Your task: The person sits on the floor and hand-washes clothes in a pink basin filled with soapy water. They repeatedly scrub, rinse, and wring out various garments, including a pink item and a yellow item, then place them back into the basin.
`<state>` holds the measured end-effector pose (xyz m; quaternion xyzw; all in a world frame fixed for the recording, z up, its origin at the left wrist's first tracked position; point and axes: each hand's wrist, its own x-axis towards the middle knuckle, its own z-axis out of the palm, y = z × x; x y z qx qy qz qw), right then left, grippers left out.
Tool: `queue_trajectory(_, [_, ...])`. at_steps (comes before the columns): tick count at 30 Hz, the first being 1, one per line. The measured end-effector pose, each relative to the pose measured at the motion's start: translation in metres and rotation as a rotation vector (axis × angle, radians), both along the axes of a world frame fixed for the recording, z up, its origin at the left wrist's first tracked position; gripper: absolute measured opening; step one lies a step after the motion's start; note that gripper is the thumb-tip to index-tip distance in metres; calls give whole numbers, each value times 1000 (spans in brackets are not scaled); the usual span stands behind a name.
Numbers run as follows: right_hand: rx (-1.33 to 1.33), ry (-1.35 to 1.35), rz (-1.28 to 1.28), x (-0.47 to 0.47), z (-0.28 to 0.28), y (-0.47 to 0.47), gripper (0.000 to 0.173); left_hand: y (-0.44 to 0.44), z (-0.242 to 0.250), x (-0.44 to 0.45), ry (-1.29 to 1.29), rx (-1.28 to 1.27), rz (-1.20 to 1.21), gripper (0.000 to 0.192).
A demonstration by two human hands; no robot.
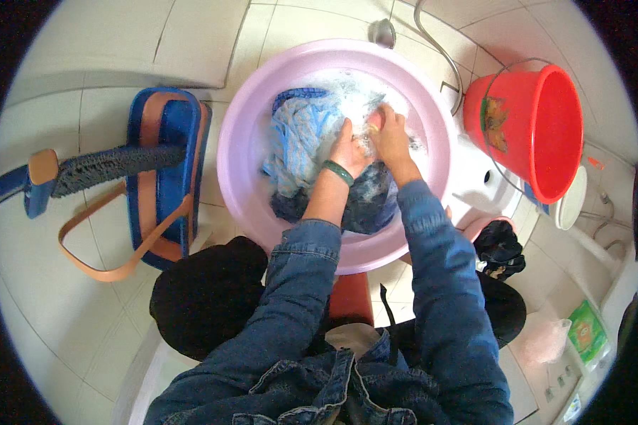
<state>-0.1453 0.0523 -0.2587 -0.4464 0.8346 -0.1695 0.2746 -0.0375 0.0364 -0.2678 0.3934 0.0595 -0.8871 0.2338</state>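
Observation:
A large lilac plastic basin [231,159] stands before me, holding soapy water with thick suds [353,87] and wet clothes. My right hand [388,135] grips a small pink-red object [376,119], perhaps a scrub brush or soap; its full shape is hidden by fingers and foam. Close beside it, my left hand [346,151] has its thumb raised, with the fingers partly hidden in foam above dark cloth [369,199]. A green bangle [338,172] circles the left wrist. To the left of both hands lies a light blue patterned cloth [300,138] near a darker blue checked piece [297,94].
A red bucket [500,114] with a wire handle stands at right, above a white squat-toilet surface [481,170]. On the left are a blue-and-tan mop bucket [138,207] and a dark fluffy mop head [114,164]. A shower head [384,33] lies behind the basin. A bin with a black bag [497,247] sits lower right.

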Motion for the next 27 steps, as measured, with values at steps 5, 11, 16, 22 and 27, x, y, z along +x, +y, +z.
queue_trajectory(5, [-367,-159,88,19,59,44,38,-7,21,8,91,62,-13,66])
queue_trajectory(11, [-311,-190,200,77,120,43,30,-2,-7,13,371,-385,-157,41])
queue_trajectory(16, [-154,33,-89,38,54,30,33,14,8,-3,-590,-1117,-443,45])
queue_trajectory(22, [-334,189,116,80,79,26,38,17,-62,11,-388,-1088,-156,42])
queue_trajectory(27, [-95,-102,-220,52,84,19,34,0,6,7,-211,-82,192,26])
